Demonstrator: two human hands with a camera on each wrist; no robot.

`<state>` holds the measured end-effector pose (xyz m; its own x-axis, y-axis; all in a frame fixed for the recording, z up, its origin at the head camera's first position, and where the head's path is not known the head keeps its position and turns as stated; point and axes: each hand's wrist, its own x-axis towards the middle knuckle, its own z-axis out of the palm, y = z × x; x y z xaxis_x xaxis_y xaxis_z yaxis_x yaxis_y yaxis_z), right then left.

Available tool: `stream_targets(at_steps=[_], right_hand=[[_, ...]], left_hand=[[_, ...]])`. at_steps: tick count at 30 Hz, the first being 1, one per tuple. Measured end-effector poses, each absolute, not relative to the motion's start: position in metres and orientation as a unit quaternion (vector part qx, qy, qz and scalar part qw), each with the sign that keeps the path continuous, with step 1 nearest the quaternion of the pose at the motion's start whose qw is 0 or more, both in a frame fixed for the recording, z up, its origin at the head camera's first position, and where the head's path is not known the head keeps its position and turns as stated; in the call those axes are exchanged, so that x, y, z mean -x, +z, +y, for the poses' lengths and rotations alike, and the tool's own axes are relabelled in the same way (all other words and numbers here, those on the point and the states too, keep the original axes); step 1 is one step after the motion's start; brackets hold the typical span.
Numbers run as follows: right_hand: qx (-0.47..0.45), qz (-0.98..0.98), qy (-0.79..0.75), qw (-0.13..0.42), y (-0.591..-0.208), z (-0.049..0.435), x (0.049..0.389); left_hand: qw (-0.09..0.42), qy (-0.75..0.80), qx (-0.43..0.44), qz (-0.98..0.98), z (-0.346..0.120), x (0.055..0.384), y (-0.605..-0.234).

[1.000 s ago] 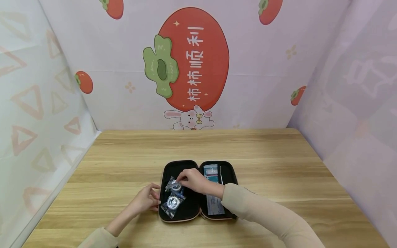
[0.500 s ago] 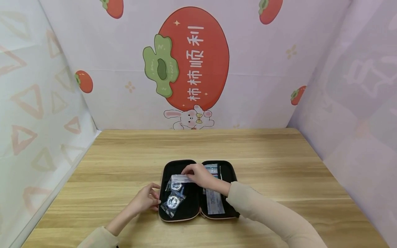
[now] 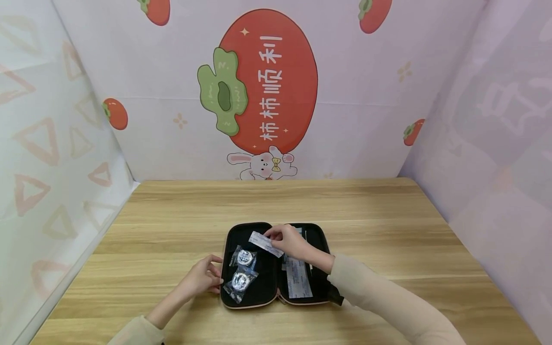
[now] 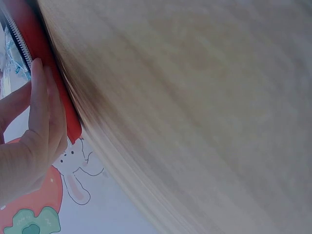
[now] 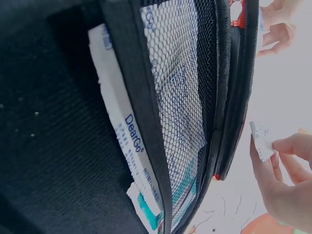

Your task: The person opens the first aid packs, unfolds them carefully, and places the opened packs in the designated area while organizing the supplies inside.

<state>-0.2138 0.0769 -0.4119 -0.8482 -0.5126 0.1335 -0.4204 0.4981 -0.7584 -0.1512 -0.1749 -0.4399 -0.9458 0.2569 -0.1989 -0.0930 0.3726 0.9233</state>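
Observation:
A black-lined zip case [image 3: 269,290] with a red outer side lies unfolded on the table. My right hand [image 3: 291,242] pinches a white paper packet with small print [image 3: 264,243] above the middle of the case. The same packet [image 5: 263,141] shows between thumb and fingers in the right wrist view. My left hand [image 3: 201,275] rests its fingers against the case's left side; in the left wrist view they lie along the red side [image 4: 68,114], by the zipper. Two clear bags with round silvery things [image 3: 245,258] [image 3: 240,281] lie in the left half.
White printed packets [image 3: 298,280] lie in the case's right half, with a thin white stick [image 3: 306,235] alongside. The right wrist view shows packets behind a mesh pocket [image 5: 178,92]. A wooden table [image 3: 388,225] spreads around the case, before a printed cloth backdrop [image 3: 353,120].
My right hand has come up with the paper packet and moved right, away from the bags and towards the hinge. The left hand stays at the case's side.

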Motion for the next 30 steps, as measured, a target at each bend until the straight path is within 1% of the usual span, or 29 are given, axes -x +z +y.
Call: stream_targets(at_steps=[9, 18, 27, 30], right_hand=[[0.234, 0.863, -0.445, 0.047, -0.412, 0.091, 0.212], [0.192, 0.867, -0.457, 0.053, -0.414, 0.110, 0.210], [0.209, 0.848, -0.485, 0.045, -0.418, 0.133, 0.211], [0.200, 0.848, -0.489, 0.050, -0.419, 0.140, 0.210]], left_hand=[[0.157, 0.557, -0.047, 0.815, -0.175, 0.151, -0.439], [0.156, 0.557, -0.047, 0.814, -0.175, 0.151, -0.440], [0.159, 0.552, -0.041, 0.818, -0.175, 0.151, -0.441], [0.159, 0.553, -0.040, 0.817, -0.175, 0.151, -0.441]])
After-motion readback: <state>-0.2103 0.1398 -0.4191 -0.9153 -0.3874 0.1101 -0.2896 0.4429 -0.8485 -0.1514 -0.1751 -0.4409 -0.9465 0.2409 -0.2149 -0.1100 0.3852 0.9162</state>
